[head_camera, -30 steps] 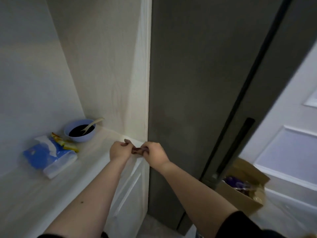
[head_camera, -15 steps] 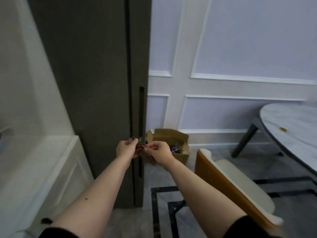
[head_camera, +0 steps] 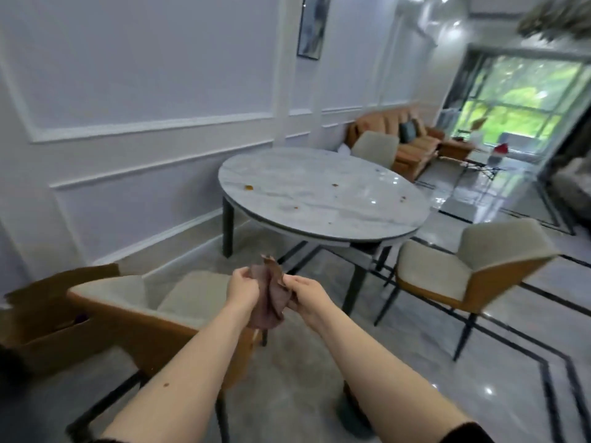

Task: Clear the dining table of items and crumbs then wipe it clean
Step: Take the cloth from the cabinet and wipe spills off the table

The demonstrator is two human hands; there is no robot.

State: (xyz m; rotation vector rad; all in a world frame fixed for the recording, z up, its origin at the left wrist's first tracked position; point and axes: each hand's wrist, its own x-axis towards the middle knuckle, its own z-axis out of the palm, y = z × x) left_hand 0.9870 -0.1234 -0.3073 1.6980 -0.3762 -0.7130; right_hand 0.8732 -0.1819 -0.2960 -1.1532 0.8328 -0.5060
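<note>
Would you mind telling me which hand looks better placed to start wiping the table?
Probably the right hand: both hands grip the brown cloth, but the table lies ahead and to the right, on its side. The left hand is farther.

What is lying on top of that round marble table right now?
The round table bears only a few small brown crumbs, such as one near its left edge and another farther back. No dishes are visible. None of the top is covered; the hands hold a brown cloth short of it.
</note>
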